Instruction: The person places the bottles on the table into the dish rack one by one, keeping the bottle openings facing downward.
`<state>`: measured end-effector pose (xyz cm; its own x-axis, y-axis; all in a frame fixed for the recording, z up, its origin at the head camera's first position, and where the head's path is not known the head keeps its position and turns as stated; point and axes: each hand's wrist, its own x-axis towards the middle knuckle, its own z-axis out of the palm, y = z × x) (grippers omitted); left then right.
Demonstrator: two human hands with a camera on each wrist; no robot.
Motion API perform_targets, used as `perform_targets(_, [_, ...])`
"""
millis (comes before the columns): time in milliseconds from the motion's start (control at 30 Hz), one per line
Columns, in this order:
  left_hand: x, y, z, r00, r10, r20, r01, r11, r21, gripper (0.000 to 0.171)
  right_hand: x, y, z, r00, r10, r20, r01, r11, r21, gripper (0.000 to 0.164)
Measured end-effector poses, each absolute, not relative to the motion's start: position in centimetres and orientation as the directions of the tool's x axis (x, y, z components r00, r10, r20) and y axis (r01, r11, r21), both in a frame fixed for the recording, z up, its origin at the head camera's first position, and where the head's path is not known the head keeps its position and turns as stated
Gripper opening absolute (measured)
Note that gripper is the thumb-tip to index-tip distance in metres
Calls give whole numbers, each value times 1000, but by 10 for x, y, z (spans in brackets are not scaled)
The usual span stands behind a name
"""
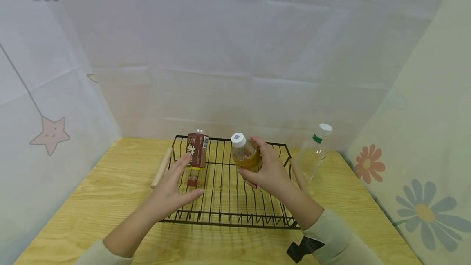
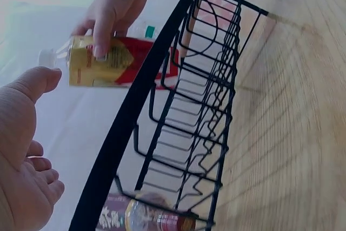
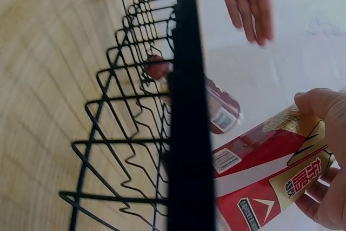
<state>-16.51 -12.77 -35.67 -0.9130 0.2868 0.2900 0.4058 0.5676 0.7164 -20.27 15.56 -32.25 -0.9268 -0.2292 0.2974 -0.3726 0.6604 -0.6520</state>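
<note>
above the right half of the black wire rack (image 1: 220, 224), your right hand (image 1: 270, 171) has its fingers curled round the gold-and-red-labelled bottle (image 1: 247, 162), white cap up; can't tell if its base touches the wires. your left hand (image 1: 167, 195) is empty, fingers wide of the thumb, near the brown-labelled bottle (image 1: 197, 150) lying in the rack, cap towards you. clear bottle (image 1: 309, 160) with green band stands right of the rack on the bench (image 1: 84, 212).
</note>
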Motion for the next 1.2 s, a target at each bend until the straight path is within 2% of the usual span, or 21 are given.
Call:
perform_targets(333, [-183,-93,-341,-901,371,225,395,487,779,90,-192,140,-338,-834,-353,425,-529,731,-431,90])
perform_targets(567, [-190,-79,-335,-897,391,206,385,460,800,89,-188,136,-344,-765,-449,461,-606,745,-279,85])
perform_targets(900, [-191,-73,-339,-916,378,135,289,390,874,80,-187,136,-347,-621,-584,523,-681,732,10,80])
perform_targets(1200, [-190,-74,-345,-924,367,107,269,427,863,71,-189,136,-348,-589,-626,511,-698,713,68,81])
